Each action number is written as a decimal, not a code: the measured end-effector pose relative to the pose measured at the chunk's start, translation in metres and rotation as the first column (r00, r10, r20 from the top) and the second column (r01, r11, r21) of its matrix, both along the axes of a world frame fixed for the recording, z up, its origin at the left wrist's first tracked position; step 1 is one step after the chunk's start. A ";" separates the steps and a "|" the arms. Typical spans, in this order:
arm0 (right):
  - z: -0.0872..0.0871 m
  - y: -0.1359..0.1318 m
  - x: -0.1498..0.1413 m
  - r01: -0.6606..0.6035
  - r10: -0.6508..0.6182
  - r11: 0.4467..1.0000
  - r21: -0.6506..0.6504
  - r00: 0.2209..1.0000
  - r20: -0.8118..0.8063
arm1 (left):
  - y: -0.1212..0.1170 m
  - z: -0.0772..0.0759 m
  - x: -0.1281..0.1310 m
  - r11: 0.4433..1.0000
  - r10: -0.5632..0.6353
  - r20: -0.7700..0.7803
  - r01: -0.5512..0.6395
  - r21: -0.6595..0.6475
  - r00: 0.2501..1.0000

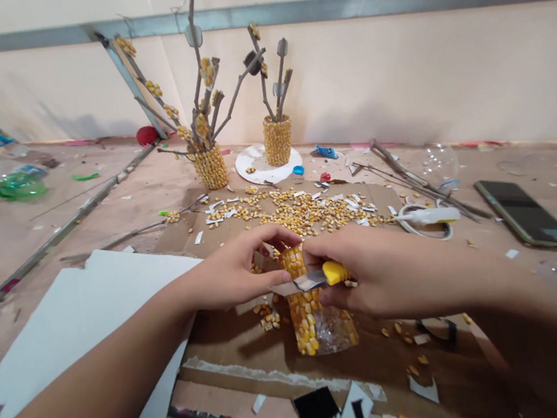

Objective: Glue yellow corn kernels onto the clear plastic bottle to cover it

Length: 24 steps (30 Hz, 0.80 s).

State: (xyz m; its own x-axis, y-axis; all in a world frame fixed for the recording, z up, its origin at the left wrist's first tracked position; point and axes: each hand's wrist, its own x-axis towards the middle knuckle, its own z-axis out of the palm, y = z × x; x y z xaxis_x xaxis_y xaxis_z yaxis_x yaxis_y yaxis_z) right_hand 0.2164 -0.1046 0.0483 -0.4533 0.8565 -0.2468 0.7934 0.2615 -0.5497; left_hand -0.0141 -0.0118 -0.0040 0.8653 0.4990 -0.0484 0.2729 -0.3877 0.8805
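A clear plastic cup [306, 326], partly covered in rows of corn kernels, is in front of me on the brown cardboard. Bare see-through plastic shows at its lower right. My left hand [244, 263] curls around the upper left of the cup, index finger at its top and thumb by the blade tip. A yellow-handled utility knife [336, 272] is gripped in my right hand [360, 270], its metal blade lying across the cup and pointing left. Part of the cup is hidden behind my right fingers. Loose corn kernels [304, 213] are spread behind the cup.
Two corn-covered pots [209, 168] [278, 143] hold twigs at the back, one on a white disc [251, 165]. White sheets [80, 325] lie left. A phone [525, 213], a white glue gun [427, 217] with cord, and twigs [416, 183] are right. Paper scraps [352, 412] lie in front.
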 end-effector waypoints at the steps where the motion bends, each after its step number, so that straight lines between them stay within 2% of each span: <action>1: 0.000 0.000 0.000 0.010 -0.010 1.000 0.012 1.000 -0.010 | 0.000 0.000 0.000 1.000 0.002 0.000 -0.002 -0.002 1.000; 14: -0.006 0.001 -0.001 0.043 -0.032 0.994 0.101 0.994 -0.105 | -0.006 0.005 0.004 1.000 -0.011 -0.002 0.011 0.006 1.000; 17: -0.010 0.014 0.008 0.141 -0.124 0.983 0.115 0.981 -0.146 | -0.004 0.001 0.003 1.000 0.025 0.019 -0.025 -0.007 0.999; 19: -0.014 0.026 0.017 0.282 -0.259 0.941 0.186 0.956 -0.135 | 0.002 -0.002 0.002 0.994 0.111 0.043 -0.111 -0.002 0.993; 21: -0.019 0.038 0.025 0.399 -0.397 0.892 0.211 0.916 -0.054 | 0.012 -0.005 0.001 0.962 0.266 0.051 -0.269 0.045 0.962; 23: -0.023 0.045 0.031 0.461 -0.470 0.863 0.208 0.883 -0.006 | 0.024 -0.007 -0.002 0.884 0.436 0.039 -0.436 0.167 0.899; 24: -0.024 0.047 0.032 0.468 -0.476 0.859 0.208 0.879 -0.009 | 0.030 -0.008 -0.003 0.842 0.488 0.025 -0.478 0.249 0.872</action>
State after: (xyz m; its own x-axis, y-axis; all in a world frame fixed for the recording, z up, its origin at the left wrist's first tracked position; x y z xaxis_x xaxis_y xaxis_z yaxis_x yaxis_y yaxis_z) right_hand 0.2481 -0.0580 0.0245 0.0246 0.9980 -0.0589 0.8702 -0.0504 -0.4902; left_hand -0.0173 0.0182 -0.0120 0.5112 0.8537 0.0994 0.5117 -0.3953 0.7629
